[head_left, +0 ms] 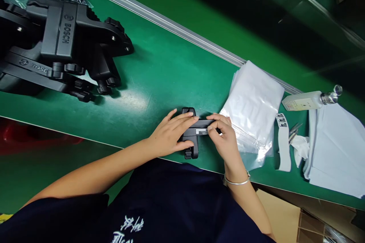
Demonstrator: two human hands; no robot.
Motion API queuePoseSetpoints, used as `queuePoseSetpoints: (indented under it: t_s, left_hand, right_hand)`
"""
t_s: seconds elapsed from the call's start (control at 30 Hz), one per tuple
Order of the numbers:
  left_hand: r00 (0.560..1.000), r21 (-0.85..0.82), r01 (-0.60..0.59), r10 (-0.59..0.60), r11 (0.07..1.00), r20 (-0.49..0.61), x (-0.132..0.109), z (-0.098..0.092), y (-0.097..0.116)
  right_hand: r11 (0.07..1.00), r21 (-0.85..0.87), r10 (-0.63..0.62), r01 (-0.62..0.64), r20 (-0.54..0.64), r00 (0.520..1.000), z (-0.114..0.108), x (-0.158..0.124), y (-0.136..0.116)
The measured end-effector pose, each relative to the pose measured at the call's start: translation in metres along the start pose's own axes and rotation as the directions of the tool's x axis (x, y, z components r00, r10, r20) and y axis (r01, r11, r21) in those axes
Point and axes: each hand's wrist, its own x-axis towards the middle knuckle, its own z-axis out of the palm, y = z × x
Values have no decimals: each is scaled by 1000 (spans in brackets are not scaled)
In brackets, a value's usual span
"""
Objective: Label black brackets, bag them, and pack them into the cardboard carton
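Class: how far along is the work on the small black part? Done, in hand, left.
Done: a white label sits on the small black part. In hand: the left hand steadies it, the right hand presses the label. Left, probably: bagging, since the clear bags lie flat beside it.

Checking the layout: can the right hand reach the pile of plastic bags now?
Probably yes. The right hand pinches the black part right beside the bags, with nothing between them.

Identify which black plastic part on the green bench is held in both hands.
The small labelled part at the near edge; the larger Bosch-marked parts lie untouched, far left.
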Motion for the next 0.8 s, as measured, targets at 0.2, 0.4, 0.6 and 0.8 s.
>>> queuePoseSetpoints:
  t_s: [0.2,0.4,0.6,0.8]
  left_hand:
    - [1000,-3,6,-6,1000,1,0,0,0]
    - [1000,5,-13,13,1000,-18,0,0,0]
    - [998,22,-39,40,999,-42,0,0,0]
    - [985,123,-146,156,982,-78,-2,1,-2]
  right_hand:
    - [1000,-5,-6,6,6,1000,0,0,1]
    - [1000,1,-8,8,1,1000,0,0,1]
    - [1000,-11,-18,18,-1,1000,0,0,1]
    - [998,-33,-45,45,-5,999,1,0,1]
